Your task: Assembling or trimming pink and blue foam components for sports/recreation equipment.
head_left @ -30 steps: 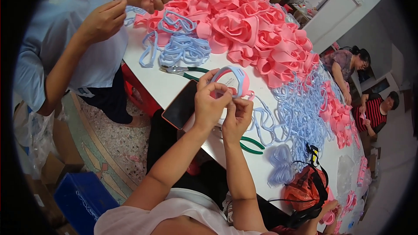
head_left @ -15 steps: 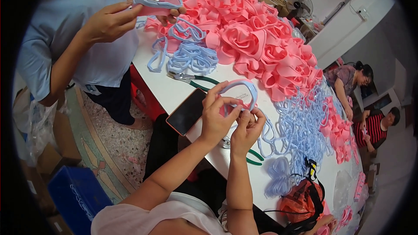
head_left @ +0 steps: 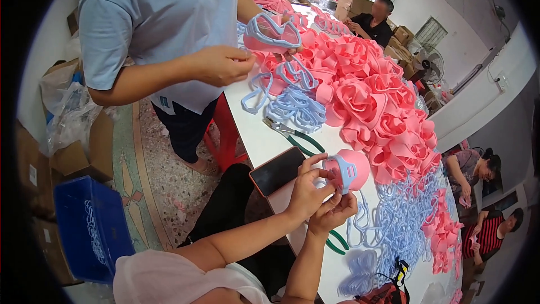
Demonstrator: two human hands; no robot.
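Observation:
Both hands hold one pair of goggles (head_left: 358, 161), pink and soft with a light blue frame that has a slot at its side. My left hand (head_left: 308, 192) pinches the frame from the left, thumb and fingers closed at its edge. Below it, my right hand (head_left: 335, 211) has its fingertips closed on the frame's lower end, close to the left thumb. Fingers partly hide the lens area. A dark phone (head_left: 277, 172) lies just left of my hands. Green-handled pliers (head_left: 293, 134) rest beyond it, and another green-handled tool (head_left: 338, 242) shows partly beneath my right wrist.
Pink soft pieces (head_left: 360, 87) are heaped across the white table (head_left: 256, 145). Light blue frames (head_left: 295, 110) lie near the pliers; a light blue tangle (head_left: 396, 208) spreads at right. A co-worker at left holds other goggles (head_left: 273, 35). On the floor stands a blue crate (head_left: 93, 231).
The goggles have turned in my hands, bringing the slotted side of the frame and the pink part up. The co-worker's near hand has come off their goggles. My view has swung left.

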